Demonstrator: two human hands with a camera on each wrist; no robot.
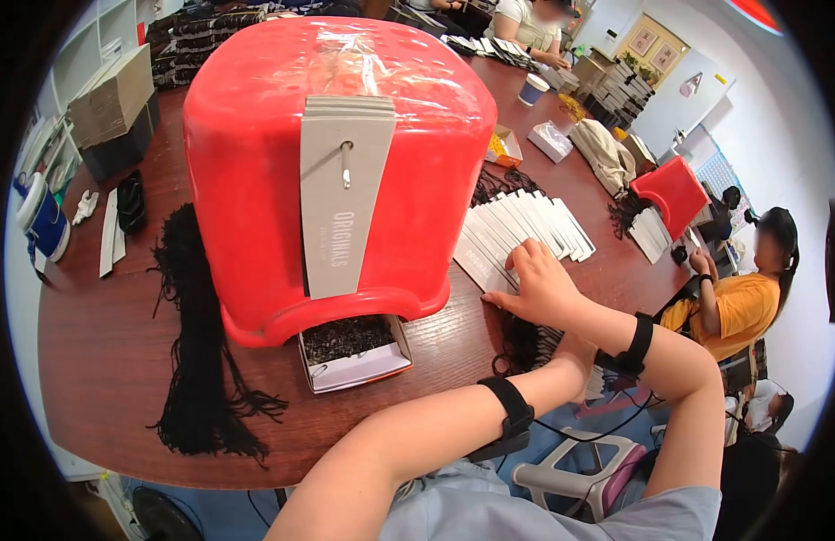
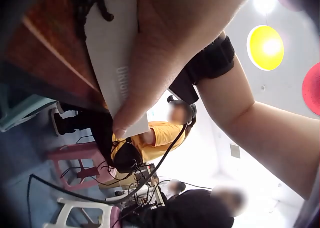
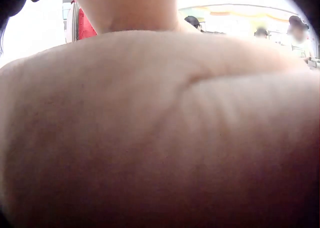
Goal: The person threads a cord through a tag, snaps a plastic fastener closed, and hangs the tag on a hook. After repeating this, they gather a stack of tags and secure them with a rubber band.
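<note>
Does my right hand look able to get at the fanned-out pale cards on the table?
Probably yes: your right hand is at the near edge of the fanned-out pale cards, with nothing visible in between.

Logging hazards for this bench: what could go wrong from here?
1. The right hand is at the near end of the fanned cardboard tags; a brush could scatter them.
2. Black cord lies at one end of the printed tag held by the left hand; it might snag.
3. The open box of small black pieces sits partly under the red plastic stool; a bump could spill them.
</note>
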